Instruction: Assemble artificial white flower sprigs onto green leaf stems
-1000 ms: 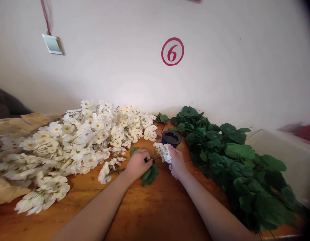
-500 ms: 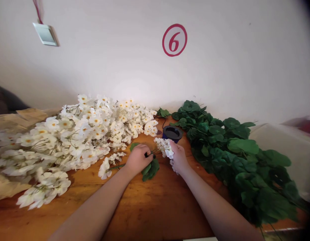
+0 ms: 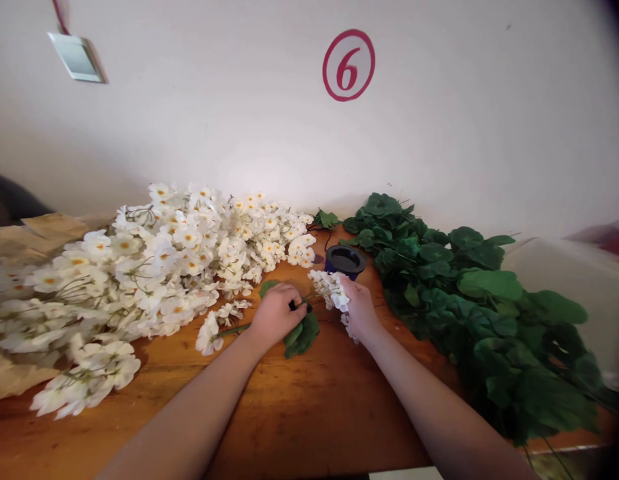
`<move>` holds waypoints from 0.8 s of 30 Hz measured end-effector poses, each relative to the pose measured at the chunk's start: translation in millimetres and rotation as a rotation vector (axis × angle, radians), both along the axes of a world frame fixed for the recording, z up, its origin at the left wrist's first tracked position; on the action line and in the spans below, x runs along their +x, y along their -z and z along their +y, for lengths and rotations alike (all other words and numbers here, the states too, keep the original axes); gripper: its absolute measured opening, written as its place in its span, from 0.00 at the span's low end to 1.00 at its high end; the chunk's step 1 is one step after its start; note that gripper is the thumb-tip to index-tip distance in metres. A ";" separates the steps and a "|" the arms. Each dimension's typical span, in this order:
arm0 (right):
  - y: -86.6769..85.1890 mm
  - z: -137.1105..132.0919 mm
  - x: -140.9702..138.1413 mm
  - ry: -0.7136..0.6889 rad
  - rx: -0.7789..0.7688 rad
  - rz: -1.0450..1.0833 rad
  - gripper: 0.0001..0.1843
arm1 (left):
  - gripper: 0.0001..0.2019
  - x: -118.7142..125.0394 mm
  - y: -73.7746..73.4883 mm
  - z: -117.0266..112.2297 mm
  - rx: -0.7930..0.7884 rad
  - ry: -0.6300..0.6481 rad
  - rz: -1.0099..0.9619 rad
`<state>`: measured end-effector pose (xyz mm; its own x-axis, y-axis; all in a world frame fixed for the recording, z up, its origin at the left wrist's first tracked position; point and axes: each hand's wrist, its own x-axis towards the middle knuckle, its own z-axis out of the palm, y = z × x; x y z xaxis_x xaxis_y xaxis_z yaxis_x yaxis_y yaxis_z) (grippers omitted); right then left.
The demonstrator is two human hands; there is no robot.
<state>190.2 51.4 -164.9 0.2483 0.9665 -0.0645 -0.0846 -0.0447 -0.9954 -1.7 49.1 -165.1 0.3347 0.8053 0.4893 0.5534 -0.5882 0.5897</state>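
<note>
Locating the work area: a white wall (image 3: pixel 439 120) rises behind a wooden worktop (image 3: pixel 309 413). The wall carries a red-ringed number 6 sticker (image 3: pixel 348 65) and, at upper left, a pale wall plate (image 3: pixel 77 57).

Two bulk piles lie on the worktop. A heap of green leaf stems (image 3: pixel 469 313) occupies the right side. A larger heap of white blossom sprays (image 3: pixel 179 267) with yellow centres occupies the left side, resting partly on brown paper (image 3: pixel 49 230).

Containers: a white tub (image 3: pixel 564 293) stands at the right edge, just beyond the leaf heap, and the view does not show its contents. A small, round, dark blue cup (image 3: pixel 344 261) stands upright against the near side of the leaves, between the two heaps. Its interior appears black; any contents cannot be made out.

Hand positions: the left hand (image 3: pixel 275 317) is curled closed over the stem of a leaf sprig (image 3: pixel 302 337), with a small dark item (image 3: pixel 292 305) at the fingertips, too small to identify. The right hand (image 3: pixel 358 310) has its fingers closed around a white blossom spray (image 3: pixel 329 290), which is held just in front of the cup. A short loose spray (image 3: pixel 212 333) lies on the worktop beside the left hand.
</note>
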 end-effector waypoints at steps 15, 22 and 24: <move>2.3 8.1 5.6 -0.129 0.028 0.082 0.21 | 0.16 -1.2 -1.9 -3.8 0.068 0.052 0.074; 2.4 5.2 4.3 -0.110 0.019 0.057 0.22 | 0.15 0.5 -3.0 -5.0 0.085 0.083 0.129; 1.1 6.6 4.9 -0.080 0.028 0.123 0.21 | 0.15 0.4 -3.0 -4.4 0.075 0.077 0.119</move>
